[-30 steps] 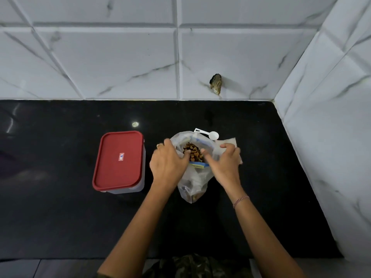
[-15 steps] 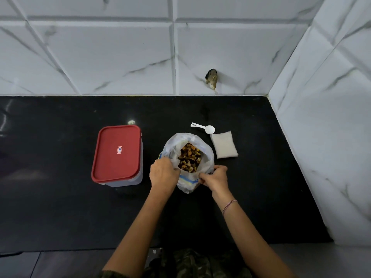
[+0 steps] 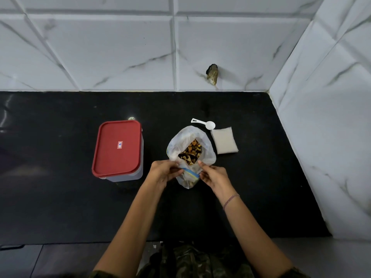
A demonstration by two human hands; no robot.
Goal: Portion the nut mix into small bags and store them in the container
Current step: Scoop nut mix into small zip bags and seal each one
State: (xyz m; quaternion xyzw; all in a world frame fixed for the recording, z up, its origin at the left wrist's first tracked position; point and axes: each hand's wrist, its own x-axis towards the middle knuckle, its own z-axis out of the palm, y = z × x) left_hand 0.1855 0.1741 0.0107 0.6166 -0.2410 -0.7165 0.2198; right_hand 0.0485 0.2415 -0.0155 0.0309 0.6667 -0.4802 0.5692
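Note:
A clear zip bag (image 3: 207,155) stands open on the black counter, with brown and orange nut mix (image 3: 190,150) showing inside. My left hand (image 3: 164,172) pinches the near rim at its left side. My right hand (image 3: 213,175) pinches the same rim at its right side, by the blue zip strip. A container with a red lid (image 3: 117,148) sits shut to the left of the bag. A stack of small empty bags (image 3: 224,140) lies flat to the right. A white plastic scoop (image 3: 204,123) rests just behind them.
White marble tiles form the back wall and the right wall, which meet at a corner. A dark broken spot (image 3: 212,76) marks the back wall above the scoop. The counter's (image 3: 60,197) front edge runs close to my body.
Both hands slid from the bag's mouth down to its near rim. The mouth now stands wider, and the stack of small bags has come into view.

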